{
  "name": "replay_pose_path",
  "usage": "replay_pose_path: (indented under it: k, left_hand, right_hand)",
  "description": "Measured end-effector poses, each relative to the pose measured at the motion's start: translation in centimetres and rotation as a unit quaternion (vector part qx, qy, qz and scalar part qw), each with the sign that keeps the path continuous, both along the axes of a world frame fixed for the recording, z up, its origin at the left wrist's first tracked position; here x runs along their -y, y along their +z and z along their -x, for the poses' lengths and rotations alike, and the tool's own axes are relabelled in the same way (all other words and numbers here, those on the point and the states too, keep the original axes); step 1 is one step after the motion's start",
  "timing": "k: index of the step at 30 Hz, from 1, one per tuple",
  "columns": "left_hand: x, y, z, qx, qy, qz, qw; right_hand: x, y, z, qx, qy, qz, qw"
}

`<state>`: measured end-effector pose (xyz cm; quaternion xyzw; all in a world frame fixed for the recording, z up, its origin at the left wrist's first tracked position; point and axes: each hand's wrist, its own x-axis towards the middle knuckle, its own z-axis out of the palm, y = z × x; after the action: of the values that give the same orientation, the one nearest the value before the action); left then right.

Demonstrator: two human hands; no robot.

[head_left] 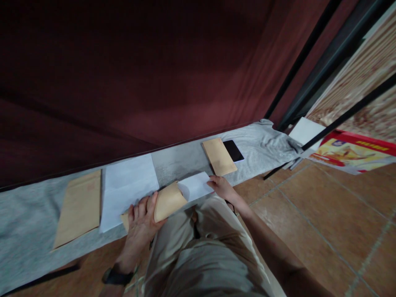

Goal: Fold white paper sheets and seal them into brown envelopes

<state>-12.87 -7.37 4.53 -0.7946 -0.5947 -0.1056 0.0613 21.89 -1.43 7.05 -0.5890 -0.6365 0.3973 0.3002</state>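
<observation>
Left hand (140,222), fingers curled, clasps a brown paper envelope (165,202) at the near edge of the grey cloth (27,231); right hand (221,186), fingers pinched, holds the folded white sheet (194,185) protruding from the envelope mouth. Farther along the cloth: flat white sheets (126,185), a tan envelope (79,208), a second tan envelope (219,156), a black phone (233,150).

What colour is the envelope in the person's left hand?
Tan brown. The envelope shows in the head view, curled in the left hand.

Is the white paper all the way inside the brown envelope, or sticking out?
Sticking out. The white paper pokes from the brown envelope held by the left hand; the right hand holds its far edge.
</observation>
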Motion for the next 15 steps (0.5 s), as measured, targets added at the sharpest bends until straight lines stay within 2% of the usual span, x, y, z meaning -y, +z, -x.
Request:
replay_pose_path:
  k: [11,15]
  left_hand:
    - [0.0,-0.2,-0.8,0.031,-0.029,0.011,0.999]
    - [-0.2,-0.3,-1.7,0.041,-0.042,0.017,0.998]
  right_hand:
    - [0.5,-1.2,3.0,-0.006,0.008,0.006,1.0]
    - [1.2,-1.3,4.7,-0.024,0.041,-0.035,0.998]
